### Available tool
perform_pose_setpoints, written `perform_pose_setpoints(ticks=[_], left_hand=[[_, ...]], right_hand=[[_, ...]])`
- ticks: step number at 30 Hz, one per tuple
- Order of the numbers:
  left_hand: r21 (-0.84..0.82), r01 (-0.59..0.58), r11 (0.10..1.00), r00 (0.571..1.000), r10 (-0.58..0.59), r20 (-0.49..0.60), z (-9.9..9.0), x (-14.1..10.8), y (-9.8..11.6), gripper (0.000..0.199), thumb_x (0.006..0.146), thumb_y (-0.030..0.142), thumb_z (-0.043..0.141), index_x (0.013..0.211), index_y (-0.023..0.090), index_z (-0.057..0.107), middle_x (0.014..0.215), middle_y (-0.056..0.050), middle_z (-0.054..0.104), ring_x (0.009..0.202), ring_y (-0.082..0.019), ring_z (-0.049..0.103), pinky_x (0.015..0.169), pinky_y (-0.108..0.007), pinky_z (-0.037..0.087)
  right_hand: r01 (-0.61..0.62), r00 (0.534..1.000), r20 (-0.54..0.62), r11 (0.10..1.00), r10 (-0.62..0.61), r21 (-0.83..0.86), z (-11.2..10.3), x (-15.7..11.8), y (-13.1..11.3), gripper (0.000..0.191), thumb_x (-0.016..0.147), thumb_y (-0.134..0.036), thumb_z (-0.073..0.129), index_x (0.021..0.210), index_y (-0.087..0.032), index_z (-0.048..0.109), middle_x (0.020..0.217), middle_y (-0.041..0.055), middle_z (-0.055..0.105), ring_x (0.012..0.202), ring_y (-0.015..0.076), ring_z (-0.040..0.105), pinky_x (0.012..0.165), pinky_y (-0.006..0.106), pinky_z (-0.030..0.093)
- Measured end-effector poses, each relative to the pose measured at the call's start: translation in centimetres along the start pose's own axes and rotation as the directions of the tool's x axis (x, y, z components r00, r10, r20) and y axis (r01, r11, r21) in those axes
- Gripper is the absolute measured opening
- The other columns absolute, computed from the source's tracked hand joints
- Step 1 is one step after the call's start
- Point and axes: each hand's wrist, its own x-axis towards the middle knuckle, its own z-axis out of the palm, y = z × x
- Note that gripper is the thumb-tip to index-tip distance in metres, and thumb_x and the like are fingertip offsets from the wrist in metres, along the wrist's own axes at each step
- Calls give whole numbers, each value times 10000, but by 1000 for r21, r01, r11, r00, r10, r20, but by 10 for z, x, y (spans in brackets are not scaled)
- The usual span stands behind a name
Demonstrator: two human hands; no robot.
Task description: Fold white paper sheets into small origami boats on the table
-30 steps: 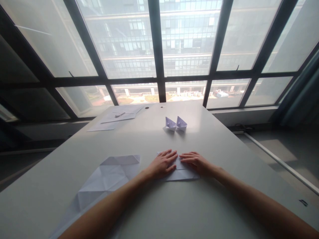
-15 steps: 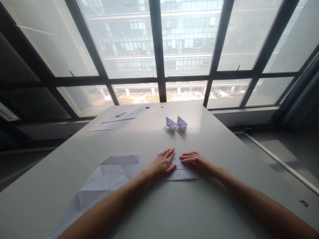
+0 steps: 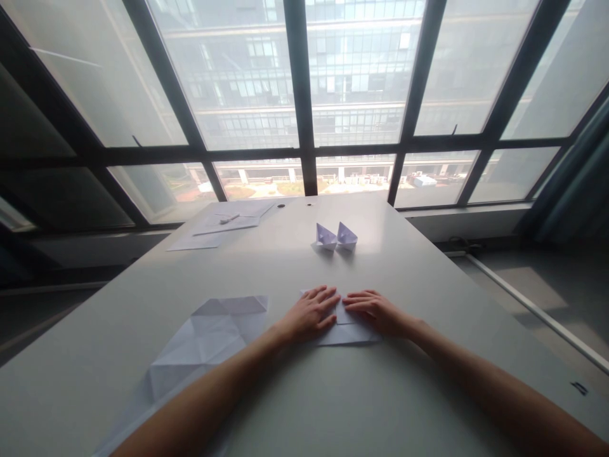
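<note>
A folded white paper (image 3: 349,334) lies flat on the white table, its top partly hidden under both hands. My left hand (image 3: 311,313) rests on the left part of this paper, palm down with the fingers spread. On the paper's right side lies my right hand (image 3: 375,310), its fingers stretched out flat toward the left. The fingertips of the two hands are close together but apart. Beyond them two small folded paper boats (image 3: 326,238) (image 3: 347,237) stand side by side.
A large creased paper sheet (image 3: 204,339) lies at the left, partly under my left forearm. Farther back on the left are flat white sheets (image 3: 204,240) with a small white object (image 3: 229,219) on top. Large windows rise behind the table (image 3: 266,266).
The fingers of my left hand have shifted slightly to the right and toward me over the paper. My right hand has hardly moved.
</note>
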Motion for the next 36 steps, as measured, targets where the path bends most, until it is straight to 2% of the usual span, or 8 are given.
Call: perform_pose_setpoints(ticks=[6, 12, 22, 27, 32, 36], left_hand=[[-11, 2, 1000, 1000, -2, -8, 0, 0, 0, 533, 1008, 488, 432, 1504, 294, 419, 1582, -48, 378, 1441, -320, 343, 1170, -497, 316], [-33, 11, 999, 999, -10, 35, -3, 1, 1, 535, 1008, 489, 431, 1523, 361, 368, 1587, 9, 371, 1451, -326, 322, 1160, -520, 316], [-29, 0, 1000, 1000, 0, 3, 0, 1, 0, 538, 1004, 483, 444, 1520, 342, 387, 1573, -14, 396, 1444, -319, 340, 1152, -496, 328], [-26, -1, 1000, 1000, 2, 6, -1, 1, 1, 549, 1004, 471, 450, 1530, 345, 361, 1604, -15, 335, 1443, -325, 342, 1148, -515, 329], [-45, -6, 999, 1000, 6, 1, -3, 1, 2, 542, 1001, 465, 457, 1522, 340, 379, 1567, -14, 408, 1442, -319, 343, 1149, -509, 332], [-44, 4, 999, 1000, -4, 5, -3, 1, 1, 543, 999, 477, 456, 1521, 350, 377, 1561, -12, 417, 1443, -319, 340, 1141, -516, 337]], right_hand=[[3, 1000, -5, 1000, -3, -3, 0, 0, -1, 297, 1022, -261, 475, 1227, -302, 687, 1348, 43, 643, 1280, 223, 572, 1070, 425, 437], [13, 1000, -7, 1000, -13, -16, -2, 1, -4, 274, 1016, -289, 504, 1222, -308, 685, 1352, 40, 641, 1280, 225, 572, 1075, 429, 431], [8, 1000, -10, 1000, -8, -15, -1, 1, -3, 273, 1009, -266, 513, 1216, -306, 687, 1348, 41, 643, 1276, 229, 576, 1072, 433, 432], [7, 1000, -3, 1000, -7, -15, -2, 1, -4, 276, 1011, -262, 510, 1223, -300, 682, 1366, 42, 630, 1291, 225, 562, 1082, 426, 422], [4, 1000, -6, 1000, -4, -5, -2, 0, -5, 288, 1003, -229, 510, 1222, -296, 686, 1353, 47, 640, 1285, 225, 566, 1083, 429, 426], [11, 1000, -14, 1000, -11, 11, -1, -1, -2, 358, 971, -127, 504, 1237, -291, 678, 1362, 52, 632, 1321, 229, 532, 1094, 448, 419]])
